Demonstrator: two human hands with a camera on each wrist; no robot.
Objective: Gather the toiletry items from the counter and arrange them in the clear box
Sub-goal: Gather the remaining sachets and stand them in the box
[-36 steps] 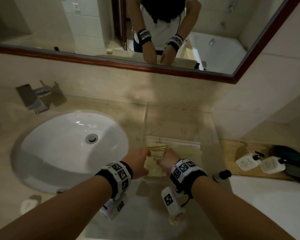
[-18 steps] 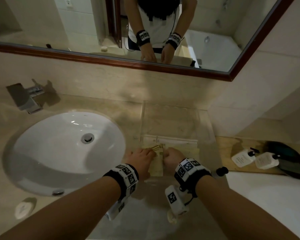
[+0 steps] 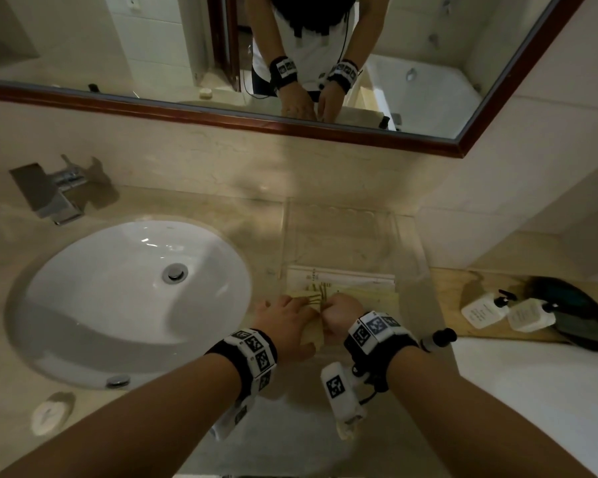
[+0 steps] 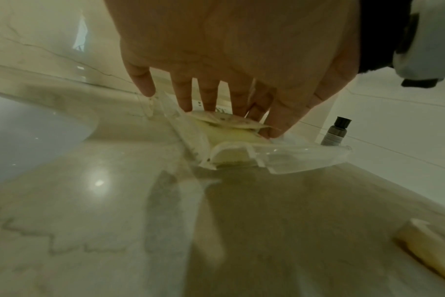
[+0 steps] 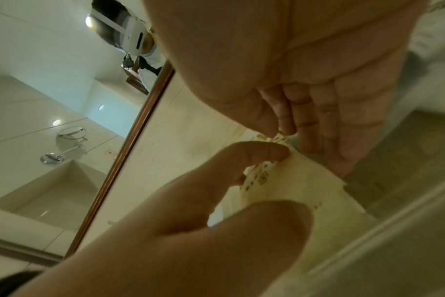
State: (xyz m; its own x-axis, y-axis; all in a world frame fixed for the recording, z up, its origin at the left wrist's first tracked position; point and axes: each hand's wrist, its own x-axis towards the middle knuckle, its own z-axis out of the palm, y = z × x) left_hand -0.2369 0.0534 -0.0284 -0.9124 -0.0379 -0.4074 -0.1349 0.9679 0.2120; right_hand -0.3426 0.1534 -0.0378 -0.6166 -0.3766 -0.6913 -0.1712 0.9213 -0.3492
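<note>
**Both hands on a cream packet inside the clear box**

The right hand's (image 3: 342,313) thumb and forefinger (image 5: 257,152) pinch the edge of a flat cream packet (image 5: 292,191) printed with small gold marks; the other fingers curl in behind it. The left hand (image 3: 285,320) lies over the same packet with its fingers (image 4: 183,96) straight and slightly spread, tips pressing down on the stack of packets, thumb at the near side.

The packet (image 3: 320,298) sits on top of other flat cream and white sachets (image 3: 359,281) in the near half of the clear box (image 3: 408,243), which stands on the marble counter (image 3: 221,215) just right of the white sink (image 3: 118,294). The far half of the box shows only its clear floor.

A small dark-capped bottle (image 3: 439,338) stands just beside the box's near right corner, close to the right wrist. Further right, 2 white pump bottles (image 3: 504,310) lie on a wooden tray (image 3: 446,288) next to a dark oval dish (image 3: 580,312). A small round white item (image 3: 47,414) lies on the counter in front of the sink.
</note>
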